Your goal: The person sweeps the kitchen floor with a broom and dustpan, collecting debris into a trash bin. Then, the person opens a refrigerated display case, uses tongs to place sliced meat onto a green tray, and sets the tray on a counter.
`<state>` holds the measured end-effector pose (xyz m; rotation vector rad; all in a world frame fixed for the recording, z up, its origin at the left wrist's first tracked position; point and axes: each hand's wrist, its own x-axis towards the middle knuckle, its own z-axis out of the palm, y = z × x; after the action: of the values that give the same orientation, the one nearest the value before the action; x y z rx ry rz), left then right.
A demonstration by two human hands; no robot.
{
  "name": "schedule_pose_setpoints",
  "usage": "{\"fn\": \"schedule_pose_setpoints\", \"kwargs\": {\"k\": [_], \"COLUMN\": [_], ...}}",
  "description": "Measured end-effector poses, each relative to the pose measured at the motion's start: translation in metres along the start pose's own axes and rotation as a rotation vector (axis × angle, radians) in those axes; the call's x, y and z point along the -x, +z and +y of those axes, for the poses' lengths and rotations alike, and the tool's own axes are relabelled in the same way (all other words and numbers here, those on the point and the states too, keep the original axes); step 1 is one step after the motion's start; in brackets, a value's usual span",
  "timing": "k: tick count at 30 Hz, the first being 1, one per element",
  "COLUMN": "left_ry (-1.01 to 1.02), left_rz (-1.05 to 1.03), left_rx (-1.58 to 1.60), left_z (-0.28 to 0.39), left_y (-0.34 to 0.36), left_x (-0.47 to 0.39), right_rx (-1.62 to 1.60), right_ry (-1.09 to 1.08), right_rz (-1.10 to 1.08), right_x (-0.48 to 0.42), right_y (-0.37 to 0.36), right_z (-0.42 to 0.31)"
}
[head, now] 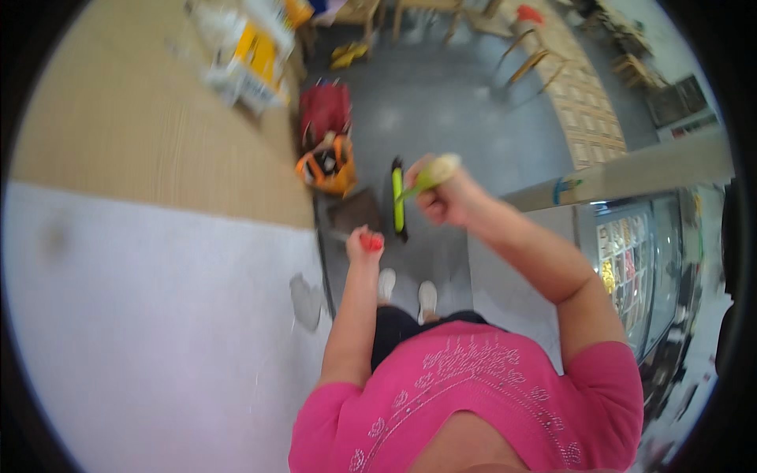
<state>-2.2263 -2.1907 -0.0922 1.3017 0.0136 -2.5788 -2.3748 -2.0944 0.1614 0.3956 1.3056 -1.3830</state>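
Note:
My right hand (443, 192) is closed around the green handle (434, 173) of a long-handled floor tool, its pale end towards me. Below, a lime-green head (398, 201) with dark ends lies on the floor, apparently belonging to that handle. In my left hand (364, 243) is a red grip (371, 241), with a blurred thin pale rod showing beside the fist. A flat brown piece (356, 210), possibly a dustpan, is on the floor just beyond this hand; whether the red grip joins it, I cannot tell.
Along my left runs a counter (148, 307), white near me and wood-toned farther off, bearing plastic bags (254, 65). An orange bag (331, 165) and a red bag (325, 109) stand on the floor beside it. A glass display case (627, 266) is at right; wooden chairs (532, 62) stand beyond.

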Motion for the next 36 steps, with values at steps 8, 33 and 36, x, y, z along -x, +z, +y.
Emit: {"fn": "schedule_pose_setpoints", "kwargs": {"k": [8, 33, 36], "left_ry": [-0.076, -0.172, 0.270], "left_rz": [0.081, 0.187, 0.372], "left_rx": [0.286, 0.173, -0.388], "left_z": [0.033, 0.084, 0.089], "left_y": [-0.038, -0.005, -0.022], "left_x": [-0.069, -0.092, -0.081], "right_rx": [0.256, 0.650, 0.693], "right_ry": [-0.067, 0.075, 0.067], "right_rz": [-0.077, -0.368, -0.452], "right_x": [-0.021, -0.192, -0.202], "right_y": [0.022, 0.150, 0.163], "right_z": [-0.014, 0.031, 0.048]}}
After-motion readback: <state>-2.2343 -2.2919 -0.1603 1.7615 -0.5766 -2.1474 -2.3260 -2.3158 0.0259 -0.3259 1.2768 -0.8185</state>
